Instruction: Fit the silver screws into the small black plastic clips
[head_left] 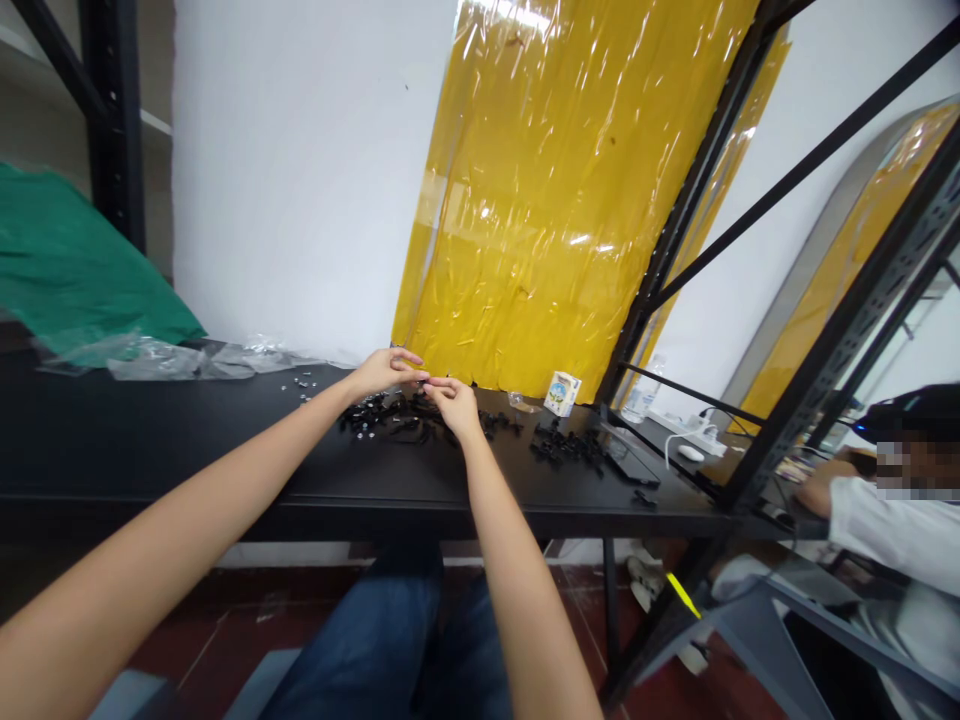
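Note:
Over the black table (225, 450), my left hand (384, 372) and my right hand (453, 402) meet fingertip to fingertip. Both pinch at a small dark piece (424, 381), mostly hidden by the fingers; its exact kind is too small to make out. Beneath them spreads a loose pile of small black parts (409, 430). Small silvery bits (365, 435) lie at the near left of that pile, and more silvery bits (302, 384) are scattered farther left. A second heap of black parts (566, 446) lies to the right of my right hand.
At the table's back stand a small white-and-yellow box (562, 393) and a clear bottle (643, 395). A dark phone-like slab (631, 463) lies at right, near a white power strip (686, 430). Clear plastic bags (180, 358) lie back left. A seated person (892, 530) is beyond the rack post.

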